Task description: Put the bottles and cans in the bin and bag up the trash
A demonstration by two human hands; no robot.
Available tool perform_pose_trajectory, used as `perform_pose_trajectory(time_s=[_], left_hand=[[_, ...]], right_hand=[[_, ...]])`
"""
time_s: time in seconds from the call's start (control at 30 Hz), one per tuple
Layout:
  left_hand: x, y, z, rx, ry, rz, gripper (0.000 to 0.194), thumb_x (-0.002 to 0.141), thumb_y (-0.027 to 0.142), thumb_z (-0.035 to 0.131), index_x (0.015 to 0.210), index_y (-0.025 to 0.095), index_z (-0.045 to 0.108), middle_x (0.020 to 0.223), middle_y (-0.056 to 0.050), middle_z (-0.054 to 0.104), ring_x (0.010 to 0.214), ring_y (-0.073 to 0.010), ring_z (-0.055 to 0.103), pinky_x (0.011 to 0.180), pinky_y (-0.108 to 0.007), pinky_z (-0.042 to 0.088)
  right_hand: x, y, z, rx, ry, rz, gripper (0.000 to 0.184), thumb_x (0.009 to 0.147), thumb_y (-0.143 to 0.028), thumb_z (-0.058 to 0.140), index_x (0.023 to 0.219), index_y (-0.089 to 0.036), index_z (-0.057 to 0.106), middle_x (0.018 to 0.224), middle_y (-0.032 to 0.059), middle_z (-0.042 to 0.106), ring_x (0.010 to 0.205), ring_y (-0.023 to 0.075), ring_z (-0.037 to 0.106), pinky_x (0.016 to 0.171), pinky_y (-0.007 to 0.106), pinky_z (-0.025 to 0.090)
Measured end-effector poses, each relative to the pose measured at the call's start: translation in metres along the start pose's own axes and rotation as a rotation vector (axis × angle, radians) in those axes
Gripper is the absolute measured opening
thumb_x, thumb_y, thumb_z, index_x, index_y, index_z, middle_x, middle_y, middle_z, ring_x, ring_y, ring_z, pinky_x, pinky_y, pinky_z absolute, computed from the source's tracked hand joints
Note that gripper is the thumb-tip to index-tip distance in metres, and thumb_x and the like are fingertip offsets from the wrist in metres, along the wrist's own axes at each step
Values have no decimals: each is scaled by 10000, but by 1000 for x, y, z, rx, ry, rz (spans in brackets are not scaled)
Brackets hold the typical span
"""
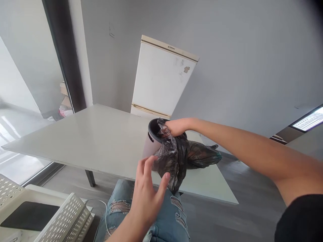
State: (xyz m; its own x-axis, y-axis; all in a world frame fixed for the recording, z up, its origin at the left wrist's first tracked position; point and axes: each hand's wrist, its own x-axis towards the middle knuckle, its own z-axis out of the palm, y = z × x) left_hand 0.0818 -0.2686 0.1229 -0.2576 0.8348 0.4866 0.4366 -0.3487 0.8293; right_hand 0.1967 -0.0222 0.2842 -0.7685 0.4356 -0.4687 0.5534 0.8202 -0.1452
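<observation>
A black plastic bag (174,158) hangs over the near side of a pale bin with a dark rim (151,129), which stands on the white table. My right hand (178,127) is at the bin's mouth, closed on a gathered edge of this bag; its fingertips are partly hidden. In front of the bin is my left hand (148,188), with fingers and thumb apart and nothing held, close to the bag's hanging folds. Another part of dark bagging, a filled-looking bundle (204,155), lies right of the bin; its contents cannot be made out.
The white table (101,134) stretches to the left and its near edge lies just before my knees. Behind it stands a white refrigerator (161,77) against a grey wall. White perforated baskets (65,218) and a dark flat panel (30,215) are at lower left, with a thin white cable (104,205).
</observation>
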Motion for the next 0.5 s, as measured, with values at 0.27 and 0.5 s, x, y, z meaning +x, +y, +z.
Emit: perform_pose_trajectory(time_s=[0.27, 0.5], left_hand=[[63, -6, 21, 81, -80, 37, 231, 921, 144, 509, 1103, 253, 598, 892, -35, 713, 782, -225, 685, 735, -343, 504], [162, 6, -22, 25, 144, 90, 181, 881, 128, 501, 1004, 217, 599, 675, 36, 573, 587, -134, 502, 591, -255, 384]], right_hand=[[-93, 26, 10, 138, 70, -280, 335, 849, -350, 807, 1167, -247, 814, 1057, 41, 798, 896, 184, 699, 782, 265, 506], [-127, 62, 23, 141, 559, -282, 328, 977, -325, 651, 1273, -256, 776, 1069, 70, 777, 906, 181, 670, 808, 299, 518]])
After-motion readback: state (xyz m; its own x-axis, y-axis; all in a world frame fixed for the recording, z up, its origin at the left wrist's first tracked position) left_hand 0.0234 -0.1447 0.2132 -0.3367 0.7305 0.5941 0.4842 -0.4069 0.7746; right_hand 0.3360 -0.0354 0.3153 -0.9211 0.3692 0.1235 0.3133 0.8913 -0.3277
